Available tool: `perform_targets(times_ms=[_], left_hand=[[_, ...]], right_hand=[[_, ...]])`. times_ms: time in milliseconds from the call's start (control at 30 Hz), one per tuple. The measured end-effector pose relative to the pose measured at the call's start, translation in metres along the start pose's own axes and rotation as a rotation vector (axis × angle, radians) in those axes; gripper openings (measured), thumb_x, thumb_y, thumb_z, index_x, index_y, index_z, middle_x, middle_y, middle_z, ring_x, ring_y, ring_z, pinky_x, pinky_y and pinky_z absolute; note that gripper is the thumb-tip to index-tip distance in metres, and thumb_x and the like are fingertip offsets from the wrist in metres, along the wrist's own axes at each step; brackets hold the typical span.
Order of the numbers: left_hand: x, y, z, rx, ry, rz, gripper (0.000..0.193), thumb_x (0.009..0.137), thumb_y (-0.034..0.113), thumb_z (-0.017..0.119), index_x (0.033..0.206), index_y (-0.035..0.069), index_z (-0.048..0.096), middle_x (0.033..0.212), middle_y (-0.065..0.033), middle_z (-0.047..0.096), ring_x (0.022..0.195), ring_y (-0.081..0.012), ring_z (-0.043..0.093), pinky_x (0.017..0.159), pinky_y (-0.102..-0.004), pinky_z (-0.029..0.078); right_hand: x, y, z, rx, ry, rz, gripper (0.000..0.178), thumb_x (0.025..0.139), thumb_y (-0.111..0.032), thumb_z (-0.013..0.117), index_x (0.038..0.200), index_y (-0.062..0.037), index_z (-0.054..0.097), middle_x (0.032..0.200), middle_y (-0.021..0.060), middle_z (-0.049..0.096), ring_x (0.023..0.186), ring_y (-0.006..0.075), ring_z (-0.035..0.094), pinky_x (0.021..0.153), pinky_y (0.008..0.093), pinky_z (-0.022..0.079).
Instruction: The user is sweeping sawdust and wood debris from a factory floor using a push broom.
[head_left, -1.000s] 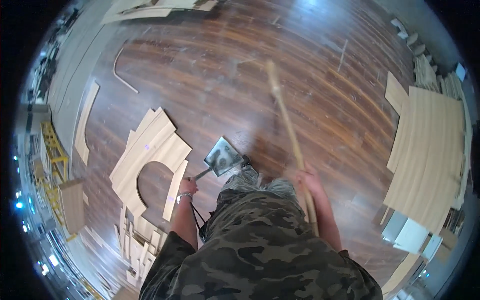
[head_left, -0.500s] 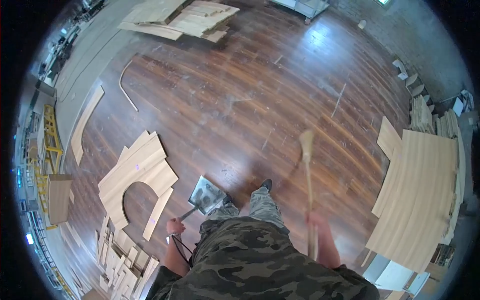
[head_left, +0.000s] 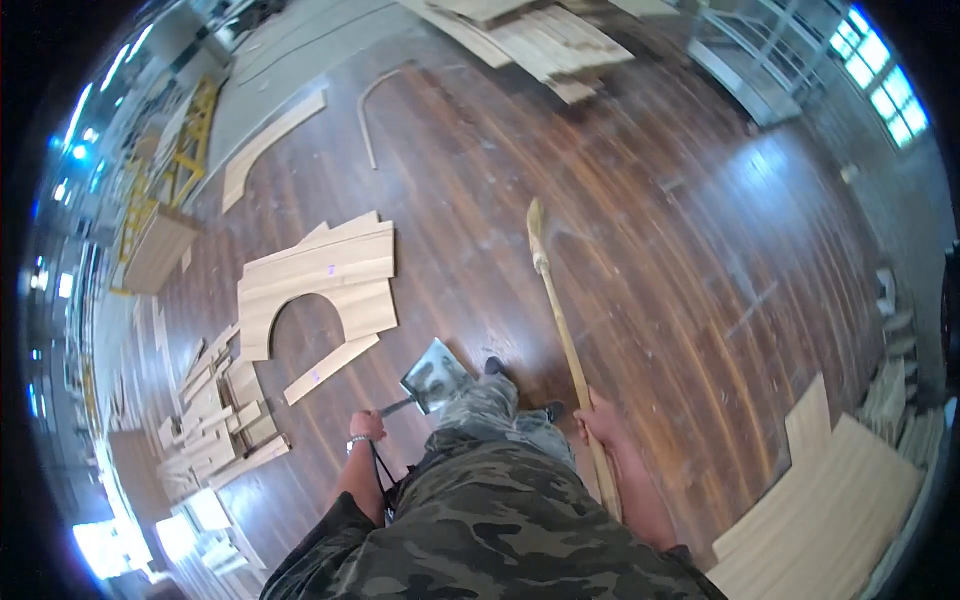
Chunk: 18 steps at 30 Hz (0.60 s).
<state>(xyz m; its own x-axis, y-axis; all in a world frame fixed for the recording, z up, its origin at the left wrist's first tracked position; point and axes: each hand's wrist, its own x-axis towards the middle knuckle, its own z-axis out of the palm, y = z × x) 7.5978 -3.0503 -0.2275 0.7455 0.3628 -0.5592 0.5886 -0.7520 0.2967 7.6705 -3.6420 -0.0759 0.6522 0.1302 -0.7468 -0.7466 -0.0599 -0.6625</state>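
My right hand (head_left: 598, 418) is wrapped round the long wooden handle of a broom (head_left: 567, 340). The broom's straw head points away from me, low over the brown plank floor (head_left: 640, 270); whether it touches the boards I cannot tell. In my left hand (head_left: 367, 426) is the handle of a grey metal dustpan (head_left: 437, 376), whose broad pan, marked with dark smudges, lies beside my left leg. A bracelet or watch circles my left wrist.
Left of the dustpan lies a wooden panel assembly with an arched cutout (head_left: 372, 262), with piled offcuts (head_left: 225, 420) nearer me. A curved strip (head_left: 363, 120) and stacked boards (head_left: 560, 45) are farther off. Large panels (head_left: 830, 500) lie at lower right; a wheeled metal frame (head_left: 745, 85) stands far right.
My view has turned to the right and my feet have shifted. The broom head has swung left and away, its handle now slanting. The dustpan stays in my left hand beside my leg.
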Motion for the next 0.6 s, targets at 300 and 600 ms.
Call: perform_targets(times_ms=[300,600], left_hand=[[-0.029,0.041,0.059,-0.206,0.052,-0.435,0.032,0.085,0.019,0.053,0.097,-0.008,0.065,0.075,-0.0218,0.067,0.063,-0.0271,0.069,0.057,-0.0372,0.055],[-0.098,0.086,0.062,-0.546,0.008,-0.768,0.036,0.085,0.029,0.053,0.092,-0.003,0.068,0.078,-0.0227,0.068,0.074,-0.0326,0.070,0.072,-0.0408,0.055]], right_hand=[[0.050,-0.087,0.041,-0.276,-0.365,0.057,0.065,0.085,-0.005,0.056,0.145,-0.0162,0.034,0.062,0.0019,0.049,0.046,0.0109,0.050,0.039,0.0266,0.041],[0.166,-0.111,0.092,-0.207,-0.538,0.407,0.048,0.093,-0.015,0.050,0.139,-0.0177,0.039,0.068,0.0002,0.049,0.046,0.0094,0.044,0.041,0.0249,0.037]])
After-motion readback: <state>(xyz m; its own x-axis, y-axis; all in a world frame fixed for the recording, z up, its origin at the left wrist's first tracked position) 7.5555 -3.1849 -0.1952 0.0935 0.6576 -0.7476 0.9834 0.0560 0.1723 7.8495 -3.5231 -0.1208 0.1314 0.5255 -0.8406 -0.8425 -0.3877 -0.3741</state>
